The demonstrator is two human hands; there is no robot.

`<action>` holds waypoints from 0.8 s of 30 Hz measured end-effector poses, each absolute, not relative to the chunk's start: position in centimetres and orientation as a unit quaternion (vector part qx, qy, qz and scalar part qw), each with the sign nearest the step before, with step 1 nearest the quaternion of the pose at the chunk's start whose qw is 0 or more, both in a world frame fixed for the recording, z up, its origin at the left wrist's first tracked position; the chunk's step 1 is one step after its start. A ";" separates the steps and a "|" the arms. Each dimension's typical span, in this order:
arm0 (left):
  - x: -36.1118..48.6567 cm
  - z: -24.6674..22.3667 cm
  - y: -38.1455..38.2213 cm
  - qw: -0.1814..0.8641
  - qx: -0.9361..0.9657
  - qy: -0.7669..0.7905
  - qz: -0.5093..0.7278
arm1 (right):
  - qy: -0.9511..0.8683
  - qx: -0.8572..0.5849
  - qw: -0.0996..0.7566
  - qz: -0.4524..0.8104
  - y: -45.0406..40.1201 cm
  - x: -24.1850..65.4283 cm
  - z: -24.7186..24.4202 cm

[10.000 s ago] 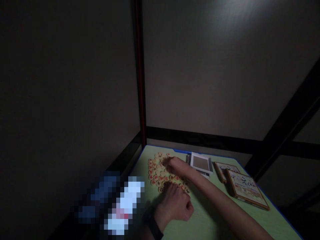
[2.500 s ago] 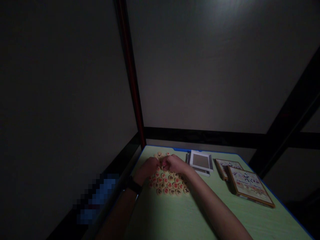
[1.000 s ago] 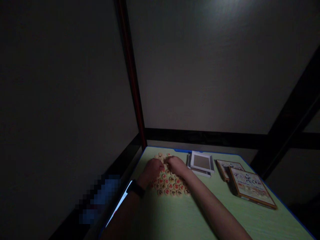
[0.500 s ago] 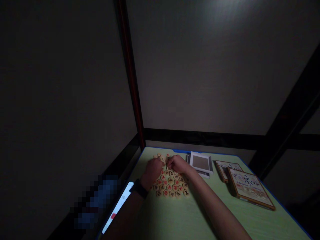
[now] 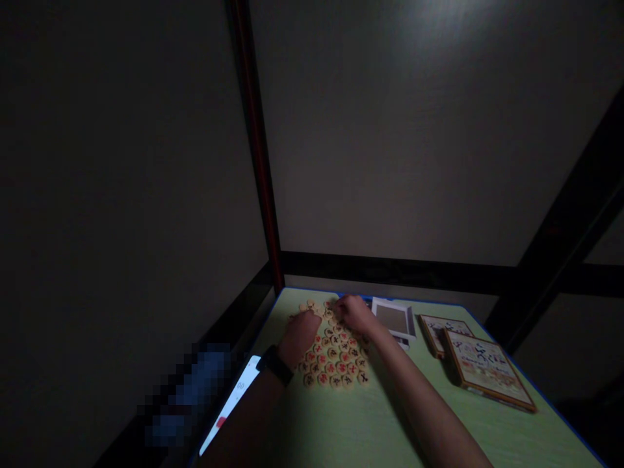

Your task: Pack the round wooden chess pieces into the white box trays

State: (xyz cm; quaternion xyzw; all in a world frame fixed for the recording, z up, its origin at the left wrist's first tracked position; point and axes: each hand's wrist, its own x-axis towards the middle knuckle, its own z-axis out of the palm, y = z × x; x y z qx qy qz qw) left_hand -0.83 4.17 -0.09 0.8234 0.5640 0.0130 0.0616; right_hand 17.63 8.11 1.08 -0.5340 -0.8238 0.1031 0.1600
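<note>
Several round wooden pieces [image 5: 333, 353] with red or black characters lie close together in rows on the green table [image 5: 336, 429]. My left hand [image 5: 302, 333], with a dark band on its wrist, rests over the left side of the far rows; its fingers curl down and their tips are hidden. At the far right of the pieces is my right hand [image 5: 351, 312], fingers bent together near a red-marked piece [image 5: 328, 304]. What either hand holds, if anything, is too small and dark to make out.
Right of my right hand lies a white open box [image 5: 411, 330]. Two flat boxes with printed lids, one behind [image 5: 451, 325] and one in front [image 5: 490, 367], sit on the table's right side. A lit phone or tablet [image 5: 234, 400] lies by the left edge.
My right hand has moved slightly away and to the right, uncovering more pieces between the hands. My left hand has shifted a little, staying over the left side.
</note>
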 end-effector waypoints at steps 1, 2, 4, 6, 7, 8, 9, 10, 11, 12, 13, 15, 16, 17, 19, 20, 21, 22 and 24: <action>-0.8 0.2 4.1 0.060 0.823 0.565 0.016 | -0.821 -0.540 0.155 0.101 8.1 17.7 1.1; -0.7 0.4 4.0 0.061 0.824 0.563 0.024 | -0.819 -0.545 0.149 0.100 8.0 17.8 1.2; -0.6 0.6 4.1 0.071 0.826 0.556 0.055 | -0.815 -0.555 0.136 0.098 7.7 17.7 1.1; -0.5 0.6 4.3 0.088 0.823 0.554 0.092 | -0.813 -0.562 0.122 0.095 7.4 17.3 1.0; -0.4 0.5 4.5 0.099 0.820 0.555 0.105 | -0.812 -0.564 0.115 0.092 7.2 17.1 0.9; -0.4 0.4 4.6 0.111 0.816 0.555 0.116 | -0.813 -0.566 0.109 0.090 7.0 16.9 0.8; -0.4 0.2 4.8 0.123 0.813 0.556 0.126 | -0.813 -0.567 0.104 0.086 6.9 16.7 0.7; -0.4 0.1 4.9 0.132 0.809 0.557 0.132 | -0.814 -0.567 0.098 0.084 6.8 16.5 0.6; -0.3 0.0 5.0 0.138 0.807 0.558 0.135 | -0.815 -0.566 0.093 0.081 6.7 16.4 0.5; -0.4 -0.1 5.0 0.138 0.805 0.561 0.137 | -0.816 -0.565 0.089 0.079 6.7 16.3 0.4; -0.4 -0.2 5.0 0.133 0.803 0.565 0.138 | -0.818 -0.564 0.087 0.077 6.7 16.2 0.4; -0.5 -0.4 5.0 0.125 0.798 0.573 0.138 | -0.822 -0.558 0.087 0.074 6.6 16.1 0.4; -0.6 -0.5 5.1 0.126 0.796 0.576 0.139 | -0.823 -0.556 0.088 0.074 6.6 16.1 0.4; -0.6 -0.6 5.1 0.130 0.794 0.577 0.140 | -0.825 -0.553 0.091 0.075 6.6 16.1 0.4; -0.8 -0.8 5.2 0.144 0.794 0.573 0.143 | -0.825 -0.552 0.098 0.078 6.6 16.2 0.4; -0.8 -0.9 5.2 0.149 0.795 0.570 0.145 | -0.824 -0.552 0.103 0.082 6.7 16.3 0.4; -0.9 -0.9 5.2 0.152 0.795 0.569 0.146 | -0.822 -0.552 0.110 0.086 6.8 16.4 0.4; -0.9 -0.9 5.1 0.152 0.795 0.568 0.150 | -0.821 -0.551 0.117 0.092 6.8 16.4 0.5; -1.1 -0.7 5.1 0.143 0.796 0.568 0.152 | -0.822 -0.544 0.138 0.103 7.0 16.5 0.8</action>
